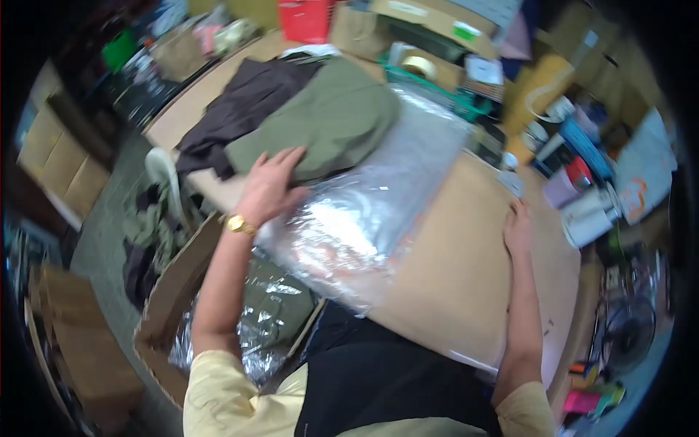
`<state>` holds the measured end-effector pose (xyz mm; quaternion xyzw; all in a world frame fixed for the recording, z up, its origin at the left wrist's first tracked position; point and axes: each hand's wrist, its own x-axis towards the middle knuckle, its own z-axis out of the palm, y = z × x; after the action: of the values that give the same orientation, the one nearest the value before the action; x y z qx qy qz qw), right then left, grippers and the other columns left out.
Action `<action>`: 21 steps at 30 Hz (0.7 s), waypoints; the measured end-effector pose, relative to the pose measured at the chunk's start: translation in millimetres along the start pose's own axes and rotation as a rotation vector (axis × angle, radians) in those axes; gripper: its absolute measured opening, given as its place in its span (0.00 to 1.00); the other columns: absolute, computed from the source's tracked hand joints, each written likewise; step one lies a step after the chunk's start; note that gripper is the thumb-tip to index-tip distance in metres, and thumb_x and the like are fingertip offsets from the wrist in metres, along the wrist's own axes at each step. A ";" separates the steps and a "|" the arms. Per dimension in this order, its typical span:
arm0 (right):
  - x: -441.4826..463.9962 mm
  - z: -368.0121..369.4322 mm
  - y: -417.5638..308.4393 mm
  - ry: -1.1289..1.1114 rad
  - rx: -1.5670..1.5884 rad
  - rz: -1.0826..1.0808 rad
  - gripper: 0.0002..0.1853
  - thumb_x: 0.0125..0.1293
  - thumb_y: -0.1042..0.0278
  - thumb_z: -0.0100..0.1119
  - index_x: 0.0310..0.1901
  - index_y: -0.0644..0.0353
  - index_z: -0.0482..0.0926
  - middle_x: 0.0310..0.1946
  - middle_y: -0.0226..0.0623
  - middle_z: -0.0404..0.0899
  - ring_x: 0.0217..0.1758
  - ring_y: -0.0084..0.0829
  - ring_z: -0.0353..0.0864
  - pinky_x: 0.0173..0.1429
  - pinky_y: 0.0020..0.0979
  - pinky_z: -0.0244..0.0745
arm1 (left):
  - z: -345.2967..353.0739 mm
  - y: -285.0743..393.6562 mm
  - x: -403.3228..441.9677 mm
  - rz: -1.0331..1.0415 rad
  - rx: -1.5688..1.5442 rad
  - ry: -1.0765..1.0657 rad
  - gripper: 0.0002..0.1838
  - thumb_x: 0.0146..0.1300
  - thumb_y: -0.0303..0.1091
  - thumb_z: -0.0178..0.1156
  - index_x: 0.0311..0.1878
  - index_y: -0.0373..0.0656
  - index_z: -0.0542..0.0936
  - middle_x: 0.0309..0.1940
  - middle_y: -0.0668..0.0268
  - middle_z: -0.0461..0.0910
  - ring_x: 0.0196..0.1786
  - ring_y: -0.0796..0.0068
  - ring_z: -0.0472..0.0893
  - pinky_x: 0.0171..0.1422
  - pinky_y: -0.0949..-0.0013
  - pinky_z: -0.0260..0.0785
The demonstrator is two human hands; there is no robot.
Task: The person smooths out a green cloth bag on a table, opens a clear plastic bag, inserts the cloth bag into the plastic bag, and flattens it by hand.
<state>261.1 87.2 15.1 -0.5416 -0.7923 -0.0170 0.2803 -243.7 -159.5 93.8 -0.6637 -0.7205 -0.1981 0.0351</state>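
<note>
My left hand (pixel 273 186) lies on the near edge of a folded olive-green garment (pixel 320 120), fingers spread and nothing gripped. That garment rests partly on a dark brown garment (pixel 247 95) and partly on a stack of clear plastic bags (pixel 364 211). On the right side of the cardboard-topped table (pixel 451 269), my right hand (pixel 518 231) stretches its fingers forward. Its fingertips are at the near end of a small whitish-grey item (pixel 511 182); I cannot make out what it is, nor whether they touch it.
Below my left arm, an open cardboard box (pixel 164 331) contains plastic-wrapped olive garments (pixel 269 313). A green basket (pixel 408 76) with a tape roll (pixel 419 67) stands at the back. Bottles and cups crowd the right edge, near a white container (pixel 588 217). A fan (pixel 628 331) stands further right.
</note>
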 end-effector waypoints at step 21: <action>141.1 23.5 101.0 0.049 0.451 0.297 0.09 0.66 0.65 0.65 0.42 0.61 0.82 0.47 0.44 0.83 0.46 0.33 0.85 0.51 0.39 0.78 | -47.9 23.4 75.3 -0.029 -0.789 0.192 0.24 0.78 0.44 0.51 0.65 0.34 0.76 0.56 0.67 0.80 0.58 0.80 0.75 0.67 0.72 0.64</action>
<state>302.6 256.4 32.6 -0.5751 -0.6812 0.1881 0.4122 -240.0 -103.5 167.0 -0.5944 -0.5917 -0.5212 -0.1579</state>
